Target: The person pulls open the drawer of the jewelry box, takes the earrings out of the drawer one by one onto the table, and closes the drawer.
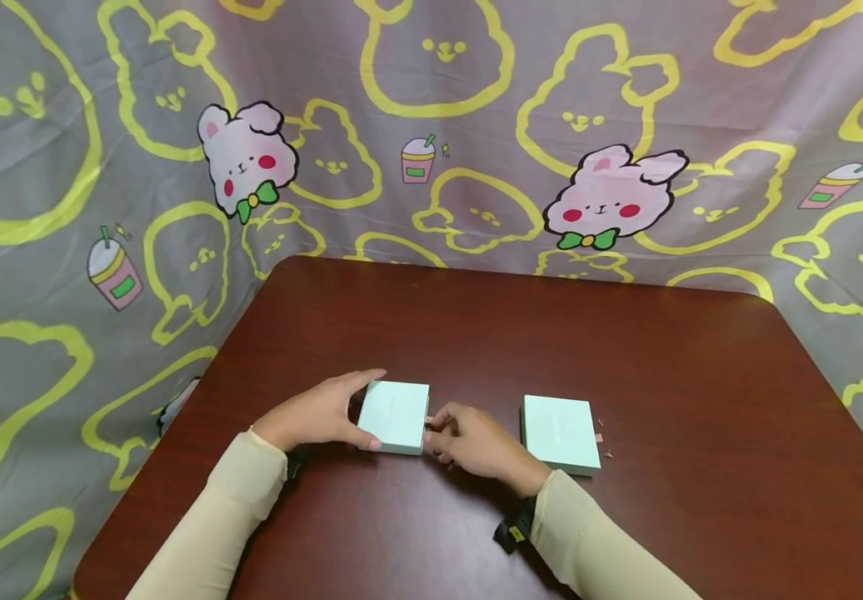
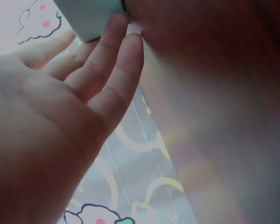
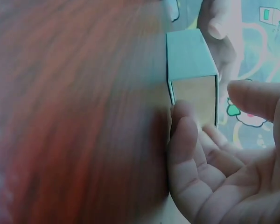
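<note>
A pale mint box (image 1: 396, 414) lies on the table, a small light tab (image 1: 430, 420) at its right side. My left hand (image 1: 322, 411) grips this box from the left, thumb at the near edge and a finger reaching along the far edge. The left wrist view has its fingertips right at a corner of the box (image 2: 91, 18). At the opposite side is my right hand (image 1: 476, 437), its bent fingers by the tab. In the right wrist view, those fingers (image 3: 184, 140) overlap the box's cream inner end (image 3: 196, 95), while the thumb stands apart from them.
A second mint box (image 1: 561, 432) lies to the right, with a pinkish tab (image 1: 600, 437) and tiny scraps beside it. The brown table (image 1: 521, 333) has rounded far corners. A cartoon-patterned curtain (image 1: 476, 125) hangs behind it and along the left.
</note>
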`<state>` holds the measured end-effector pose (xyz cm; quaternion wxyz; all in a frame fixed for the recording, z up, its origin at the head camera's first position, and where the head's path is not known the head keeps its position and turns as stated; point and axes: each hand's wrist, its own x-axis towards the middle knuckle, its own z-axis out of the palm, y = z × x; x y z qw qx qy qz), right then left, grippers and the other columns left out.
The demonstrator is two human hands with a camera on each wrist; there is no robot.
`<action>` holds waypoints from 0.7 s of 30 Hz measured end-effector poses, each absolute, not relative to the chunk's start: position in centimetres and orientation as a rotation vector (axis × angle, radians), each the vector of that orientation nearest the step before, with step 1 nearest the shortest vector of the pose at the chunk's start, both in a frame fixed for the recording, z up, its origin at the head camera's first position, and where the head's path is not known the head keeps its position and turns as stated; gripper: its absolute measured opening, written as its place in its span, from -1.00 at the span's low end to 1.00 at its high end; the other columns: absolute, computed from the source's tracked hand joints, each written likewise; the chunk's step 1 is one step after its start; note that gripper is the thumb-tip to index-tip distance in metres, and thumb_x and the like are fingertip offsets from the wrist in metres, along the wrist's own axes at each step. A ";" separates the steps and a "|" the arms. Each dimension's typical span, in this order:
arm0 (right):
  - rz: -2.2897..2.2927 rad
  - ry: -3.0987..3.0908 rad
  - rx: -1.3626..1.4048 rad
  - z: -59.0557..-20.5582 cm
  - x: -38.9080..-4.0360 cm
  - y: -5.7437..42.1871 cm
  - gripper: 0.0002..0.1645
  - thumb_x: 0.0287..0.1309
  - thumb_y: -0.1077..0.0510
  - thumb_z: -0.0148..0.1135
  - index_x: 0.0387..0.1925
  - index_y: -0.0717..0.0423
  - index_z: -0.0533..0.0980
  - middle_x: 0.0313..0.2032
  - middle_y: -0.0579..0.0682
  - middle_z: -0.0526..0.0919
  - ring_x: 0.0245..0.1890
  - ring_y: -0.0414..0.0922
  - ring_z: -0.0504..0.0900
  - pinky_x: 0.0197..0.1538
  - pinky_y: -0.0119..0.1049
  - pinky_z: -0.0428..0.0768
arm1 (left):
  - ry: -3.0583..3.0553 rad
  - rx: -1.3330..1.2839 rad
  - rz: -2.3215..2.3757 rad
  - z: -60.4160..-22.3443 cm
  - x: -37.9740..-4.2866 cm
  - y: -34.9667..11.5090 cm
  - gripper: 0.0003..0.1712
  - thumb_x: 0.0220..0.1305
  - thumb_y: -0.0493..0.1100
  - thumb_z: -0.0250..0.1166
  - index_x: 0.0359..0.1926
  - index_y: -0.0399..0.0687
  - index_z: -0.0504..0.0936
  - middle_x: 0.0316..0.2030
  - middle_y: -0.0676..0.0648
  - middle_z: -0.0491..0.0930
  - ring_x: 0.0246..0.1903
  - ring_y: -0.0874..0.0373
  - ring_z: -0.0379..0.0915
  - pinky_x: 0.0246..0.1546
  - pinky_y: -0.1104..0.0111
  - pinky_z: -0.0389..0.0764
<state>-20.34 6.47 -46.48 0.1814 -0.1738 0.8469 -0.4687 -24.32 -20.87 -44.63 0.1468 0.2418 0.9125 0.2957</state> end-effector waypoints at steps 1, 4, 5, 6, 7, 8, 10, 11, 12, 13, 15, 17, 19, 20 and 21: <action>-1.351 2.381 -0.474 -46.6 -20.4 6.5 -0.61 0.29 -0.01 0.24 -0.03 0.19 0.47 -0.44 -0.07 0.65 -0.49 -0.12 0.64 -0.45 -0.22 0.59 | 2.626 0.699 0.852 -44.6 -24.3 -20.9 0.34 -0.31 0.41 0.54 0.46 -0.04 0.20 0.37 -0.03 0.25 0.33 0.09 0.16 0.26 0.11 0.25; -1.405 2.360 -0.435 -46.7 -20.5 6.4 -0.51 0.29 0.04 0.24 0.09 0.26 0.40 -0.43 -0.02 0.64 -0.49 -0.10 0.63 -0.44 -0.20 0.59 | 2.629 0.698 0.838 -44.7 -24.3 -20.9 0.36 -0.32 0.38 0.57 0.46 -0.08 0.18 0.38 -0.06 0.24 0.34 0.06 0.15 0.26 0.09 0.25; -1.421 2.352 -0.430 -46.7 -20.6 6.4 -0.49 0.29 0.05 0.24 0.12 0.28 0.39 -0.43 -0.01 0.63 -0.49 -0.09 0.62 -0.44 -0.20 0.58 | 2.628 0.699 0.839 -44.8 -24.3 -20.9 0.36 -0.32 0.36 0.58 0.46 -0.08 0.18 0.37 -0.06 0.24 0.33 0.06 0.15 0.26 0.08 0.25; -1.432 2.346 -0.428 -46.7 -20.7 6.3 -0.48 0.29 0.06 0.23 0.13 0.29 0.38 -0.43 0.00 0.63 -0.49 -0.09 0.62 -0.44 -0.20 0.59 | 2.626 0.704 0.848 -44.8 -24.3 -20.9 0.37 -0.32 0.34 0.59 0.46 -0.10 0.17 0.37 -0.07 0.25 0.33 0.05 0.16 0.25 0.07 0.26; -1.444 2.335 -0.425 -46.8 -20.8 6.3 -0.48 0.30 0.06 0.23 0.14 0.30 0.39 -0.43 0.00 0.63 -0.49 -0.08 0.62 -0.45 -0.19 0.59 | 2.625 0.708 0.855 -44.8 -24.3 -20.9 0.37 -0.33 0.32 0.61 0.46 -0.11 0.17 0.37 -0.07 0.25 0.32 0.05 0.17 0.25 0.07 0.26; -1.452 2.327 -0.422 -46.8 -20.8 6.2 -0.49 0.31 0.06 0.22 0.15 0.30 0.39 -0.43 0.01 0.63 -0.49 -0.08 0.62 -0.45 -0.19 0.59 | 2.625 0.707 0.856 -44.9 -24.3 -20.9 0.37 -0.33 0.30 0.62 0.47 -0.09 0.16 0.36 -0.06 0.25 0.32 0.07 0.17 0.25 0.09 0.27; -1.465 2.319 -0.417 -46.9 -21.0 6.1 -0.52 0.33 0.07 0.20 0.13 0.30 0.42 -0.44 0.02 0.64 -0.50 -0.07 0.62 -0.46 -0.19 0.60 | 2.625 0.715 0.860 -45.0 -24.3 -20.8 0.38 -0.34 0.28 0.63 0.47 -0.08 0.15 0.36 -0.05 0.25 0.31 0.10 0.17 0.25 0.11 0.26; -1.472 2.319 -0.413 -47.0 -21.0 6.1 -0.54 0.34 0.07 0.19 0.12 0.30 0.43 -0.44 0.02 0.64 -0.50 -0.07 0.62 -0.47 -0.19 0.60 | 2.624 0.720 0.860 -45.1 -24.4 -20.8 0.38 -0.34 0.27 0.63 0.48 -0.07 0.14 0.36 -0.04 0.25 0.31 0.10 0.17 0.25 0.11 0.26; -1.478 2.322 -0.410 -47.1 -21.0 6.1 -0.57 0.34 0.08 0.18 0.10 0.29 0.45 -0.45 0.02 0.64 -0.51 -0.07 0.61 -0.47 -0.19 0.60 | 2.624 0.723 0.855 -45.1 -24.4 -20.7 0.39 -0.34 0.27 0.63 0.48 -0.07 0.13 0.36 -0.05 0.24 0.31 0.11 0.16 0.25 0.12 0.26; -1.487 2.325 -0.406 -47.2 -21.1 6.1 -0.59 0.34 0.09 0.18 0.08 0.29 0.47 -0.46 0.02 0.63 -0.52 -0.07 0.61 -0.48 -0.18 0.60 | 2.625 0.721 0.840 -45.2 -24.4 -20.7 0.39 -0.35 0.27 0.63 0.48 -0.06 0.13 0.37 -0.04 0.23 0.32 0.12 0.15 0.25 0.14 0.25; -1.511 2.332 -0.396 -47.5 -21.1 6.0 -0.65 0.35 0.11 0.17 0.04 0.27 0.50 -0.47 0.02 0.63 -0.53 -0.07 0.61 -0.50 -0.18 0.61 | 2.625 0.723 0.822 -45.3 -24.4 -20.7 0.39 -0.35 0.26 0.64 0.48 -0.09 0.13 0.37 -0.06 0.23 0.32 0.11 0.15 0.25 0.13 0.26; -1.552 2.336 -0.383 -47.9 -21.0 5.9 -0.70 0.34 0.14 0.18 -0.01 0.25 0.54 -0.47 0.02 0.63 -0.54 -0.07 0.61 -0.51 -0.18 0.61 | 2.628 0.723 0.806 -45.3 -24.4 -20.7 0.38 -0.34 0.23 0.65 0.47 -0.13 0.14 0.36 -0.07 0.25 0.31 0.10 0.17 0.25 0.14 0.26; -1.593 2.346 -0.362 -48.3 -21.0 5.6 -0.75 0.33 0.15 0.19 -0.06 0.23 0.57 -0.48 0.01 0.64 -0.56 -0.08 0.61 -0.54 -0.18 0.60 | 2.640 0.725 0.794 -45.3 -24.3 -20.9 0.36 -0.34 0.21 0.65 0.45 -0.16 0.16 0.35 -0.09 0.26 0.30 0.09 0.18 0.24 0.15 0.28; -1.616 2.352 -0.351 -48.5 -21.0 5.4 -0.77 0.32 0.16 0.19 -0.08 0.22 0.58 -0.48 0.01 0.64 -0.57 -0.09 0.61 -0.56 -0.19 0.60 | 2.644 0.726 0.797 -45.3 -24.3 -21.0 0.35 -0.34 0.20 0.66 0.44 -0.17 0.17 0.34 -0.10 0.27 0.29 0.08 0.19 0.23 0.14 0.28; -1.633 2.361 -0.341 -48.7 -21.0 5.2 -0.79 0.31 0.17 0.20 -0.10 0.21 0.59 -0.49 0.00 0.63 -0.59 -0.09 0.60 -0.57 -0.18 0.59 | 2.650 0.729 0.798 -45.3 -24.2 -21.1 0.34 -0.34 0.20 0.66 0.44 -0.18 0.18 0.33 -0.10 0.28 0.29 0.08 0.20 0.23 0.14 0.29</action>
